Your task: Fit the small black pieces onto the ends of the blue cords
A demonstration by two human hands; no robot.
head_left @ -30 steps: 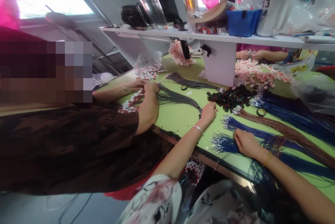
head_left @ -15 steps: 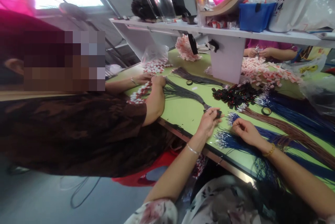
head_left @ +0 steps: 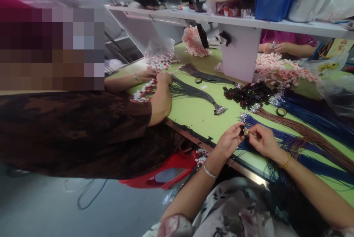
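Note:
Between the fingertips of my left hand [head_left: 229, 141] is a small black connector housing [head_left: 242, 130]. My right hand [head_left: 262, 140] is closed in a pinch right beside it, on what looks like a wire end with a metal tip [head_left: 247, 132]. Both hands meet above the front edge of the table. Under and behind them lie blue wires [head_left: 256, 122] with silvery terminals. A bundle of brown wires [head_left: 287, 122] runs to the right. Farther back is a pile of black connector housings [head_left: 249, 95].
A co-worker [head_left: 83, 130] sits close on my left, hands at grey wires [head_left: 193, 91] and red-and-white pieces [head_left: 145, 91]. Another person's hands [head_left: 273, 47] show across the table. A shelf [head_left: 177, 14] carries a blue bin [head_left: 273, 2]. Tape rolls [head_left: 281, 112] lie on the green tabletop [head_left: 190, 113].
My left hand has moved right and nearer to me, away from the grey bundle's end, bringing the black connector housing to my right hand. The camera view has shifted slightly.

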